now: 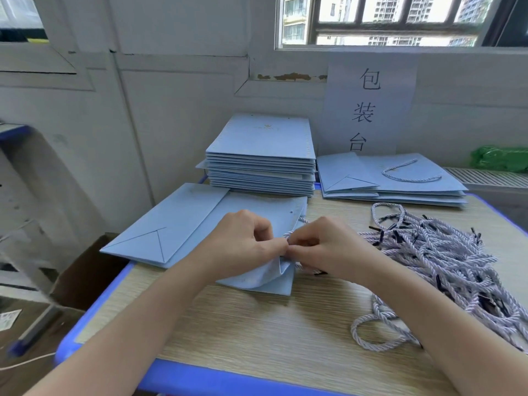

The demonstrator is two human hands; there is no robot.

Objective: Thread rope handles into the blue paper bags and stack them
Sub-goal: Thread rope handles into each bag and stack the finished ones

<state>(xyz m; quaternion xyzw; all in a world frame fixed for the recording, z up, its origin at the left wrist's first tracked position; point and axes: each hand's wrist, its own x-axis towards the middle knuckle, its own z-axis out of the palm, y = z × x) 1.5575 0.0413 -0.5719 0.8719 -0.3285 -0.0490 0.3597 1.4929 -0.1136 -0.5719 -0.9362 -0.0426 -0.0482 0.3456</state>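
Observation:
A flat blue paper bag [183, 224] lies on the table in front of me, its mouth edge lifted and curled. My left hand [243, 238] pinches that lifted top edge. My right hand [323, 247] pinches a pale twisted rope handle [297, 228] right at the bag's edge; the two hands' fingertips meet there. A black rope tip shows under my right hand. Behind stands a tall stack of flat blue bags [263, 167]. A lower stack of bags with a rope handle [400, 178] lies at the back right.
A loose heap of rope handles with black tips [445, 261] covers the right side of the wooden table [257, 324], which has a blue rim. A paper sign [368, 104] hangs on the wall. A green object [500, 158] sits far right. A cardboard box [85, 270] stands left of the table.

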